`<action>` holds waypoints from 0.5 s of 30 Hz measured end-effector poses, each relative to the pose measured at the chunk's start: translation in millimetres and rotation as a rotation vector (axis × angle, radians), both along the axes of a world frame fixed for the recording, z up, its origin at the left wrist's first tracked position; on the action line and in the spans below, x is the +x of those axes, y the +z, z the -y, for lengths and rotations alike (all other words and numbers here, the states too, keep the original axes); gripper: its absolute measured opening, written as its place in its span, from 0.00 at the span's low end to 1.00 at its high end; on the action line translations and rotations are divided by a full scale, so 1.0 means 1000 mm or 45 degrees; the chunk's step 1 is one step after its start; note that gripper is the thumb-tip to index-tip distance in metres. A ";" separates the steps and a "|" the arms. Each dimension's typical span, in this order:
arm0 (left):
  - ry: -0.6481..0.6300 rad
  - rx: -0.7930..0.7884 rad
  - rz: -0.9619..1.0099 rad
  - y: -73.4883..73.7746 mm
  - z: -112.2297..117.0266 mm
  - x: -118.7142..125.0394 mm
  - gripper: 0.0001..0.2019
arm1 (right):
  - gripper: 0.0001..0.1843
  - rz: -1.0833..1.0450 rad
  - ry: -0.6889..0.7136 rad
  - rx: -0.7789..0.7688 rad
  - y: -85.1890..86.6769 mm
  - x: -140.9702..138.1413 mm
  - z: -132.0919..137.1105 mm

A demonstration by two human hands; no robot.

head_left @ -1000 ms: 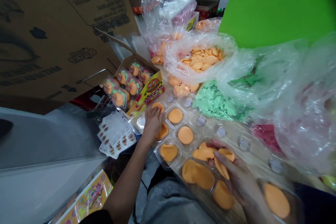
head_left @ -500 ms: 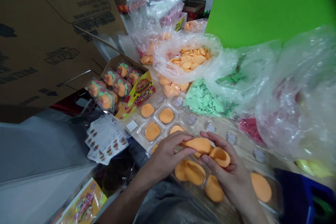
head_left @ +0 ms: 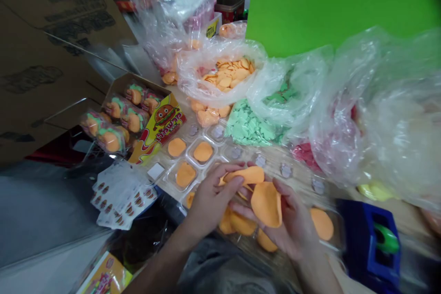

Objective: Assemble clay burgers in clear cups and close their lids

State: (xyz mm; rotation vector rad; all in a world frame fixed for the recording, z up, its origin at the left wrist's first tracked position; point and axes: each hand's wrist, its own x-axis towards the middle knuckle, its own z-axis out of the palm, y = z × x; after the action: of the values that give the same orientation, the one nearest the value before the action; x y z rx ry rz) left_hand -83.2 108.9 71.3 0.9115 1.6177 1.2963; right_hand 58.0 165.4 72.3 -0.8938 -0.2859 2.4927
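The left hand (head_left: 213, 197) grips 1 soft orange bun (head_left: 243, 175), thin, matt and curling at the edge, with its fingers curved over it, while the right hand (head_left: 289, 225), fingers loosely bent, cradles 1 cupped bun (head_left: 267, 204) of the same colour, both held just above a clear tray (head_left: 168, 177). Both buns are touching each other's edges or very nearly so; I cannot tell which. Beyond the hands, 4 orange buns sit in separate tray compartments, and 4 more lie below the hands. A row of 5 grey discs (head_left: 261, 161) runs past the tray, near a green pile (head_left: 248, 124). To the left, a printed box (head_left: 161, 117) holds 6 wrapped burgers (head_left: 132, 121), beside a stack of sticker sheets (head_left: 120, 195). A plastic bag (head_left: 220, 73) of orange pieces stands behind, and 1 blue tape dispenser (head_left: 365, 243) sits at right
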 end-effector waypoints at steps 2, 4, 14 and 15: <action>-0.030 0.111 -0.457 -0.001 0.000 0.005 0.11 | 0.19 -0.034 -0.007 -0.019 0.001 0.002 0.000; -0.090 0.273 -0.785 -0.002 0.002 0.010 0.21 | 0.22 -0.008 -0.039 -0.008 0.003 0.003 0.001; -0.031 0.090 -0.385 -0.005 0.017 0.024 0.11 | 0.24 0.020 -0.069 0.035 -0.001 -0.002 0.002; 0.140 -0.014 -0.305 -0.008 0.020 0.013 0.11 | 0.20 0.012 -0.074 0.015 -0.006 -0.001 0.002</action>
State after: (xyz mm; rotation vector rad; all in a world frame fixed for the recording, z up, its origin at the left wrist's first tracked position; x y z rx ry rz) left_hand -70.5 89.4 63.2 1.0141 1.8805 1.2898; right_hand 56.6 163.6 66.4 -0.8968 -0.2732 2.4315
